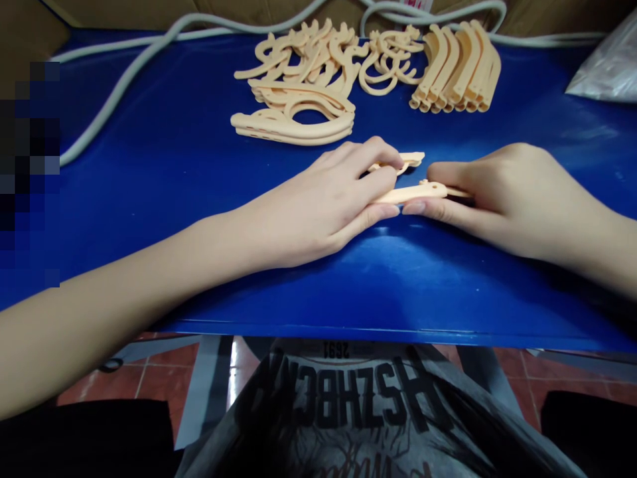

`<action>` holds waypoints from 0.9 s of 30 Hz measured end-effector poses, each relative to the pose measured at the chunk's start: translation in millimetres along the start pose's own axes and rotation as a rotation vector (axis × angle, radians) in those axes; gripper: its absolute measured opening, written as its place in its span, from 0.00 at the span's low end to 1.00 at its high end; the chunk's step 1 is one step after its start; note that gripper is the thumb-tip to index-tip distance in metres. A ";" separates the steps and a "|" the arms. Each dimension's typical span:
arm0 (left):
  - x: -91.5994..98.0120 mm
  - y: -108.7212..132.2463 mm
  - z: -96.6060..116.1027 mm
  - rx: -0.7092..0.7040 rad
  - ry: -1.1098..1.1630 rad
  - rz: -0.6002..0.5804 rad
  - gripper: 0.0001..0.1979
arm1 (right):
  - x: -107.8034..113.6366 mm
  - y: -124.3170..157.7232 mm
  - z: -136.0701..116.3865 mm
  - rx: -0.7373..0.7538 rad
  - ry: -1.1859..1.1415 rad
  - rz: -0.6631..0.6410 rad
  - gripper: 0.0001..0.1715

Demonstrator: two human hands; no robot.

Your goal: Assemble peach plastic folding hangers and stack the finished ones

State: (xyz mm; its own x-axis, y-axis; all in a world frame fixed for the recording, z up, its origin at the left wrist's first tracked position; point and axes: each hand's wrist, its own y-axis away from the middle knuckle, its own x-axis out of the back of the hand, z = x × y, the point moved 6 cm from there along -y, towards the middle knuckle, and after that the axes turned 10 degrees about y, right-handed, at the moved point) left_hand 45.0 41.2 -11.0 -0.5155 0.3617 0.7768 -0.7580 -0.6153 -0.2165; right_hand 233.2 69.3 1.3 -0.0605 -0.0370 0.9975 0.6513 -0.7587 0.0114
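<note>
My left hand (318, 202) is closed on a cream plastic folding clothes hanger (415, 193), thumb along its near side. A further cream section (413, 158) shows beyond the left fingertips; whether it joins the near section is hidden. My right hand (520, 199) pinches the hanger's right end, its thumb below and its fingers curled behind. From that end a thin cream piece (458, 192) runs into the right hand, mostly covered by the fingers. Both thumb tips nearly meet, low over the blue table (318, 292).
Behind my hands lie stacked folded hangers (293, 129), a heap of hooked pieces (308, 53), loose hooks (385, 63) and a row of curved arms (455, 70). A grey cable (134, 66) crosses the back and left. At the far right sits a clear plastic bag (610, 66).
</note>
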 end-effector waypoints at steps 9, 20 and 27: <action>0.4 1.1 -1.6 0.011 0.000 -0.013 0.19 | -0.3 0.2 -0.5 0.004 0.045 0.010 0.60; 1.8 1.6 -0.8 0.005 -0.002 -0.034 0.20 | 1.0 2.8 0.6 -0.003 0.075 -0.036 0.57; 0.7 2.2 -2.2 0.017 -0.018 -0.058 0.18 | -0.8 2.7 1.1 -0.013 0.066 -0.055 0.54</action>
State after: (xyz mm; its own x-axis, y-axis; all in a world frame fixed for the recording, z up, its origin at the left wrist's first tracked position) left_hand 42.1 41.6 -12.2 -0.4633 0.3846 0.7984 -0.7795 -0.6054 -0.1607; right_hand 235.9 68.0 0.6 -0.1457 -0.0371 0.9886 0.6357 -0.7692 0.0648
